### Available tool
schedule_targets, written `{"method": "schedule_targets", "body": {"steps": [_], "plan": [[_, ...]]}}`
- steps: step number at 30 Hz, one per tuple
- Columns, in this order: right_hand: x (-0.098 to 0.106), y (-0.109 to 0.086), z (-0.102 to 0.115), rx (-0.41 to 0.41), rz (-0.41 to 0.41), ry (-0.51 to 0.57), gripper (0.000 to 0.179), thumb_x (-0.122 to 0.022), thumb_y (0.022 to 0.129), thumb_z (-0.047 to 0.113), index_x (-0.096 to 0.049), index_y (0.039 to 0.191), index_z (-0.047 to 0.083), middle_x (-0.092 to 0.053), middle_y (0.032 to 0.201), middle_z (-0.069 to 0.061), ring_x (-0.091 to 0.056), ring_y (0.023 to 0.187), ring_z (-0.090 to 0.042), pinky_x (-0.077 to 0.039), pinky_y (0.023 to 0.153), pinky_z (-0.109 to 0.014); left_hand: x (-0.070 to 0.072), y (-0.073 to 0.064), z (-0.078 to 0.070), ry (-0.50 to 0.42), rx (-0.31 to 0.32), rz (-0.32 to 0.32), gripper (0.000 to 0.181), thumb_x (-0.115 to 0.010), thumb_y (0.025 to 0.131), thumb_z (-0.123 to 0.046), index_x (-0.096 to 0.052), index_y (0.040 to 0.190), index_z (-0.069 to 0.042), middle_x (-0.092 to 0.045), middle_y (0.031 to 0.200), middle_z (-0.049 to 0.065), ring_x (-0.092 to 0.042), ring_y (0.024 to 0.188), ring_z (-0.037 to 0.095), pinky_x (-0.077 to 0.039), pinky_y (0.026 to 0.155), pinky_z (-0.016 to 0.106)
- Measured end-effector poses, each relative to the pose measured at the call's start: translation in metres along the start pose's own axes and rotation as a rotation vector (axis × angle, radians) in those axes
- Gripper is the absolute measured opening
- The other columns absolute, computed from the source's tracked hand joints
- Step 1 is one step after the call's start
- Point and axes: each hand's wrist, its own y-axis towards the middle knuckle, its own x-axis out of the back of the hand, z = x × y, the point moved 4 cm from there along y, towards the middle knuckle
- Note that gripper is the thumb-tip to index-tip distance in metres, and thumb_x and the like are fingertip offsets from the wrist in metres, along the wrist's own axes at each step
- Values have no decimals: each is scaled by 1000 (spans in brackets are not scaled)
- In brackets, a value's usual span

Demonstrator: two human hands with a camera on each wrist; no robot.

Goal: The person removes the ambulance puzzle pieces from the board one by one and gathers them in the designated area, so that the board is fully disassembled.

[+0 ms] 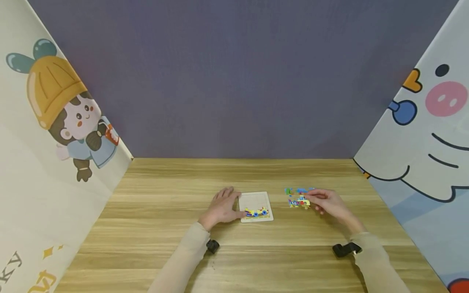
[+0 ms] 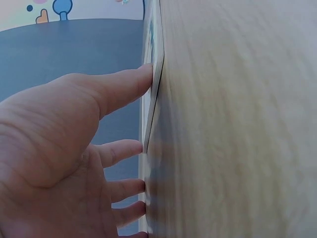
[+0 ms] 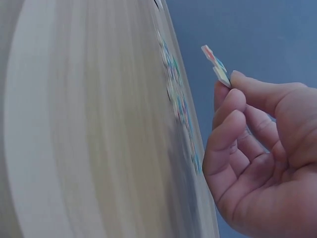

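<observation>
A square white puzzle board [image 1: 253,199] lies flat on the table, with joined pieces showing a yellow vehicle with blue wheels [image 1: 257,213] along its near edge. My left hand [image 1: 221,207] rests at the board's left side, thumb over the edge and the other fingers spread. In the left wrist view the index fingertip is right at the board's corner. My right hand [image 1: 329,203] is over the loose pieces on the right. Between its thumb and index finger it pinches a small jigsaw puzzle piece [image 3: 218,67], raised above the table in the right wrist view.
Several colourful loose puzzle pieces [image 1: 293,202] lie to the right of the board, partly hidden by my right hand. A dark panel [image 1: 242,81] stands behind the wooden table [image 1: 176,175]. Cartoon-printed walls [image 1: 432,162] flank both sides.
</observation>
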Motion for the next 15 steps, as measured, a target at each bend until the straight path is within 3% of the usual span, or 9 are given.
{"method": "schedule_targets", "body": {"steps": [8, 15], "plan": [[27, -5, -15, -4, -55, -11, 53, -67, 107, 27, -58, 141, -12, -73, 91, 12, -58, 66, -5, -53, 56, -24, -1, 1, 1, 2, 8, 0, 77, -75, 97, -49, -48, 160, -13, -26, 175, 22, -19, 163, 45, -15, 133, 63], [39, -7, -27, -58, -73, -71, 56, -68, 106, 31, -58, 141, -12, -68, 81, 5, -54, 63, -4, -49, 53, -22, -1, 0, 1, 3, 10, -3, 77, -75, 96, -49, -48, 159, -14, -26, 175, 21, -19, 163, 45, -16, 133, 63]]}}
